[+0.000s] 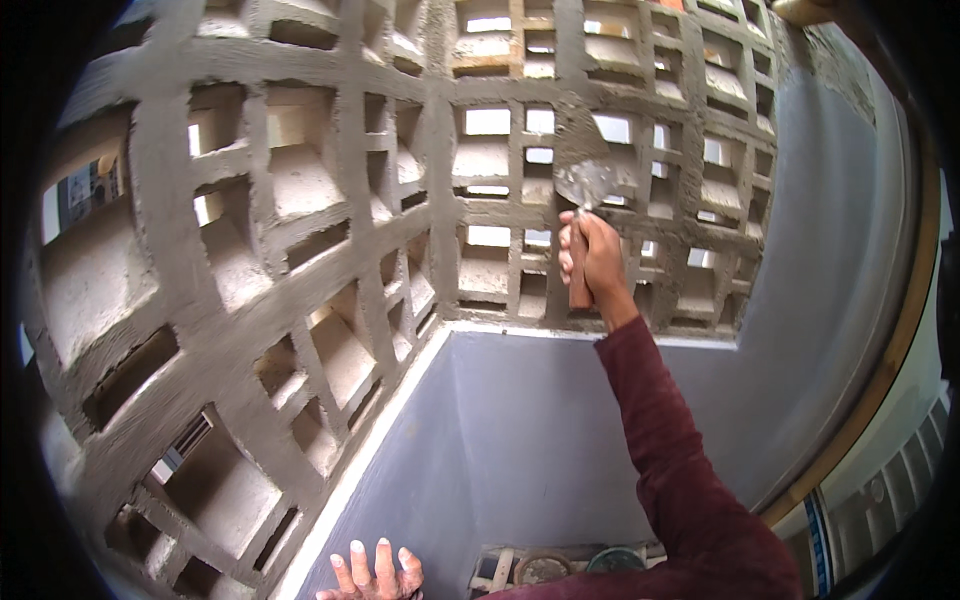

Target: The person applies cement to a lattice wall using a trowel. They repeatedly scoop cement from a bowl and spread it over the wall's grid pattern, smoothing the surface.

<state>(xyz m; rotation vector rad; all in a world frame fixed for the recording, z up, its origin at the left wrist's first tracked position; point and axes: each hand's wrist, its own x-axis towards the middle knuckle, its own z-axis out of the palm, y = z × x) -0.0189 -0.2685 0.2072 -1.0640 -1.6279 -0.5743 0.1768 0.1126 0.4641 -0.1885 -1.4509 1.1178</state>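
My right hand (600,255), at the end of a maroon sleeve, is closed round the wooden handle of a trowel (585,185). The metal blade points up and lies over a bar of the back concrete lattice (688,240), on or just in front of it. Wet-looking grey mortar (575,130) coats the bar just above the blade. My left hand (370,575) is at the bottom edge, left of centre, fingers apart and holding nothing I can see, near the grey-blue lower wall (390,500); I cannot tell if it touches it.
A second lattice wall (245,255) runs along the left, meeting the back one in a corner above a white ledge (400,380). A curved wooden strip (890,365) edges the right side. Round containers (610,560) sit low behind my arm. A rounded beam (800,10) is at the top right.
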